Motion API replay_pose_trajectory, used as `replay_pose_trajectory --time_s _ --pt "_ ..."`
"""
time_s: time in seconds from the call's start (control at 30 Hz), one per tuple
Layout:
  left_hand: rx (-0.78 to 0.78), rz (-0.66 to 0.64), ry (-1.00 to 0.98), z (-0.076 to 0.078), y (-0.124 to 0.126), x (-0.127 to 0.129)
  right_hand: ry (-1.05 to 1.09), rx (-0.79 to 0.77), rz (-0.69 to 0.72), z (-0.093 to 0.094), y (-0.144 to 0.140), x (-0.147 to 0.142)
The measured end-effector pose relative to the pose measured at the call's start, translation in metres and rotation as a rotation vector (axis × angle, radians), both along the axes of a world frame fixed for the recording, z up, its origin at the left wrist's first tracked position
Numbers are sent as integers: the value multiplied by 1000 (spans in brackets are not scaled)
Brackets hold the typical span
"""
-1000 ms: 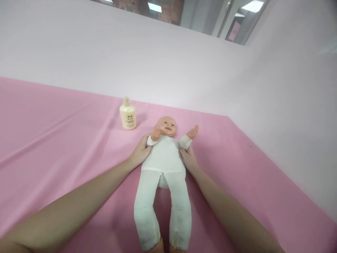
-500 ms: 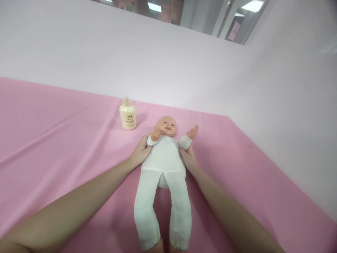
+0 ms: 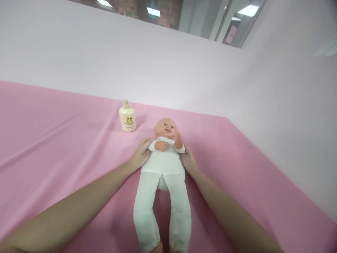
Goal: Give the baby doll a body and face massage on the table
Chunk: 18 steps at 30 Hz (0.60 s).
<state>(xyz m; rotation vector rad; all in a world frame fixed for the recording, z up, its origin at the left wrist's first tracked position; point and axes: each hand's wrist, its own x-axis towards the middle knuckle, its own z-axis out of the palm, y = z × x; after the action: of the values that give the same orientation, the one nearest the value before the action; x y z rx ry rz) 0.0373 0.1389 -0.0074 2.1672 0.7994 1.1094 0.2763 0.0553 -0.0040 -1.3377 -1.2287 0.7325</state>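
Observation:
A baby doll (image 3: 163, 165) in a white suit lies on its back on the pink cloth (image 3: 52, 147), head away from me and legs toward me. My left hand (image 3: 140, 154) grips the doll's side under its arm on the left. On the other side, my right hand (image 3: 188, 161) holds the torso under its arm. Both doll arms are folded in over its chest. A cream lotion bottle (image 3: 127, 118) stands upright left of the doll's head, apart from both hands.
The pink cloth covers the whole surface and has long creases on the left. A pale wall (image 3: 168, 70) rises behind and to the right, close to the cloth's right edge. Windows (image 3: 200, 21) show above the wall.
The doll's arms, raised and spread before, have come in over its chest as my hands press its sides. The view has dipped slightly.

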Motion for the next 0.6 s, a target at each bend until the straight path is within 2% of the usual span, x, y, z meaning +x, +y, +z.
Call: replay_pose_trajectory --time_s 0.23,0.43,0.6 --pt "8 3 24 -3 1 1 -43 48 -13 6 -1 -1" --pt "42 8 47 -4 1 1 -170 122 -26 12 -7 -6" --pt "75 17 49 -3 1 0 -147 124 14 16 -14 -10"
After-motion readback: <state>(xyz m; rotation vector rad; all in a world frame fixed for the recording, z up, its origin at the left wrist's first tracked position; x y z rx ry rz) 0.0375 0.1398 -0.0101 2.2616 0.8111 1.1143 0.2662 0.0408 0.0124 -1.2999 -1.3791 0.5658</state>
